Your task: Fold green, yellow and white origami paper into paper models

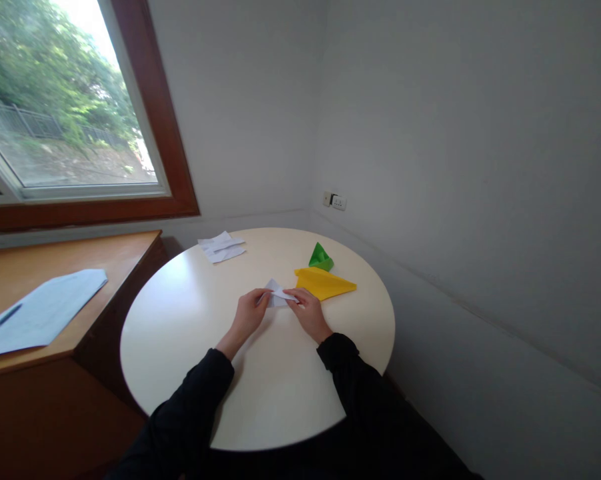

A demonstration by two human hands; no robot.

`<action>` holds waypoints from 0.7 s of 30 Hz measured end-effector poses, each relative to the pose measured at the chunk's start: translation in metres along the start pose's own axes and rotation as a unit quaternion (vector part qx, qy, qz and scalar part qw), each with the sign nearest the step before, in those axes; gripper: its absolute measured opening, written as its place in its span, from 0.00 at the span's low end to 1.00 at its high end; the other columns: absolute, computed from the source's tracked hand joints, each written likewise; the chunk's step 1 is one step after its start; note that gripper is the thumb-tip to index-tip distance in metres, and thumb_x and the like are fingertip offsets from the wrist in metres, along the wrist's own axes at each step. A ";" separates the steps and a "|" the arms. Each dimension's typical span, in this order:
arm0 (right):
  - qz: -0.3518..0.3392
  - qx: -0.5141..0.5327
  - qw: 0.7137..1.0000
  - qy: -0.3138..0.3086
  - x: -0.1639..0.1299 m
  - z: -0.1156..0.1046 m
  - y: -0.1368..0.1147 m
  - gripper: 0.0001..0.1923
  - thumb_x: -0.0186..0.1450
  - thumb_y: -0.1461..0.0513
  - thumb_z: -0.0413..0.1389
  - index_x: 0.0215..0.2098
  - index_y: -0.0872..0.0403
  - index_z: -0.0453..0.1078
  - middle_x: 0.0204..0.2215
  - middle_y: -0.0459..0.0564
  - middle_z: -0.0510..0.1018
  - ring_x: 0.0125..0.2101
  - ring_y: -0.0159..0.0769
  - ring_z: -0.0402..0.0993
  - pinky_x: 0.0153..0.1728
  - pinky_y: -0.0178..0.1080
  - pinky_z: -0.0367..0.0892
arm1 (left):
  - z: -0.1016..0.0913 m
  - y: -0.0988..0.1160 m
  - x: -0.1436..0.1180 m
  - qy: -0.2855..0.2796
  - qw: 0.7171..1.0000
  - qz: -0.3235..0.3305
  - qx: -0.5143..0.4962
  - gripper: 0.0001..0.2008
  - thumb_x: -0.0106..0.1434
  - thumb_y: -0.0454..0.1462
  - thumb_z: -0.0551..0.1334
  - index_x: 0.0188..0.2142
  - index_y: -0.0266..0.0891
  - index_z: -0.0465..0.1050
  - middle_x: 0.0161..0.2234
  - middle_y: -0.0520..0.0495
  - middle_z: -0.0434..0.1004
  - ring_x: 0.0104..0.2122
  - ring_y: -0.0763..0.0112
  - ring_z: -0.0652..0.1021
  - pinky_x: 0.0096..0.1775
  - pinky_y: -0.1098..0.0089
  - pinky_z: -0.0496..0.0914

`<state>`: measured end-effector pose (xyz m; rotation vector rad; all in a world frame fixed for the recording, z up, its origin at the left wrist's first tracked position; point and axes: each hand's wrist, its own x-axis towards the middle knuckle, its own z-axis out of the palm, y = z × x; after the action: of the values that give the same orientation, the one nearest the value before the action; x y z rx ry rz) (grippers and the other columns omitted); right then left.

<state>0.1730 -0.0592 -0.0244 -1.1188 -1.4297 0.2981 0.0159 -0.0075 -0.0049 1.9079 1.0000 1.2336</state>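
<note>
Fingers [263,298] of the left hand [249,313] pinch the near-left edge of a small folded white paper [277,295], and the fingers [294,296] of the right hand [308,313] press down on its right corner, so both hands are closed on the same sheet. The paper lies flat on the round cream tabletop [190,313], a little beyond its middle.

To the left, a wooden desk [55,260] stands against the wall under the window [65,100]; a large pale sheet [45,310] with a dark pen [0,323] on it lies there.

On the tabletop, a folded yellow paper [325,283] lies just beside the right hand, its pointed end aimed right. A folded white sheet [222,247] rests near the far edge, well apart from the hands. A small green folded paper [321,258] stands just behind the yellow one. A wall socket [335,201] sits low on the far wall.
</note>
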 end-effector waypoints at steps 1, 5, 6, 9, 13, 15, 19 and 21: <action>-0.001 0.003 1.000 0.002 0.000 0.000 0.000 0.10 0.59 0.64 0.54 0.37 0.53 0.75 0.35 0.51 0.77 0.37 0.35 0.73 0.37 0.37 0.71 | 0.000 0.000 0.000 0.001 1.000 0.001 -0.001 0.09 0.53 0.36 0.59 0.32 0.39 0.77 0.31 0.46 0.80 0.32 0.64 0.77 0.38 0.66 0.69; -0.001 0.005 1.000 0.006 -0.001 0.001 0.004 0.09 0.58 0.65 0.53 0.34 0.53 0.75 0.34 0.51 0.78 0.38 0.37 0.75 0.42 0.40 0.71 | 0.001 -0.002 0.000 0.008 1.000 0.008 -0.005 0.09 0.54 0.36 0.59 0.33 0.39 0.77 0.34 0.45 0.80 0.34 0.63 0.78 0.40 0.65 0.70; -0.001 0.003 1.000 0.004 -0.001 0.001 0.005 0.10 0.58 0.66 0.53 0.34 0.53 0.75 0.34 0.52 0.79 0.38 0.37 0.75 0.42 0.41 0.71 | 0.001 -0.002 0.000 0.010 1.000 0.010 -0.006 0.09 0.54 0.36 0.59 0.33 0.39 0.77 0.34 0.45 0.80 0.35 0.63 0.78 0.41 0.65 0.70; 0.003 0.001 1.000 0.000 -0.002 0.002 0.005 0.11 0.58 0.67 0.52 0.35 0.53 0.75 0.36 0.52 0.80 0.39 0.38 0.76 0.42 0.42 0.71 | 0.000 -0.002 -0.001 0.015 1.000 0.015 -0.004 0.10 0.54 0.35 0.59 0.34 0.38 0.77 0.35 0.44 0.80 0.36 0.63 0.78 0.41 0.64 0.70; 0.013 0.000 1.000 0.008 -0.003 0.002 0.004 0.12 0.57 0.68 0.51 0.35 0.53 0.75 0.36 0.51 0.80 0.39 0.39 0.76 0.43 0.42 0.71 | -0.001 -0.002 -0.001 0.027 0.999 0.022 0.006 0.10 0.55 0.36 0.59 0.36 0.38 0.77 0.37 0.44 0.80 0.38 0.62 0.78 0.42 0.63 0.70; 0.021 0.004 1.000 0.019 -0.003 0.001 0.003 0.11 0.58 0.67 0.51 0.34 0.53 0.75 0.35 0.51 0.80 0.37 0.39 0.77 0.42 0.42 0.72 | -0.002 -0.002 -0.001 0.033 0.999 0.024 0.011 0.10 0.55 0.36 0.59 0.36 0.38 0.77 0.38 0.43 0.79 0.38 0.62 0.78 0.43 0.62 0.70; 0.039 0.021 0.998 0.044 -0.002 0.002 0.003 0.08 0.57 0.65 0.53 0.31 0.56 0.74 0.31 0.52 0.80 0.34 0.39 0.77 0.40 0.41 0.73 | -0.002 -0.002 0.000 0.035 0.998 0.038 0.029 0.11 0.56 0.35 0.58 0.37 0.37 0.76 0.38 0.42 0.79 0.39 0.61 0.78 0.44 0.62 0.70; 0.050 0.032 0.997 0.054 -0.001 0.003 0.003 0.06 0.56 0.63 0.55 0.30 0.56 0.73 0.30 0.52 0.79 0.33 0.39 0.78 0.38 0.41 0.73 | -0.002 -0.003 0.000 0.034 0.997 0.051 0.043 0.12 0.57 0.35 0.58 0.38 0.36 0.76 0.39 0.41 0.79 0.39 0.62 0.77 0.44 0.62 0.70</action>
<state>0.1719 -0.0573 -0.0284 -1.1388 -1.2643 0.3465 0.0130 -0.0054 -0.0065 2.0163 1.0171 1.3417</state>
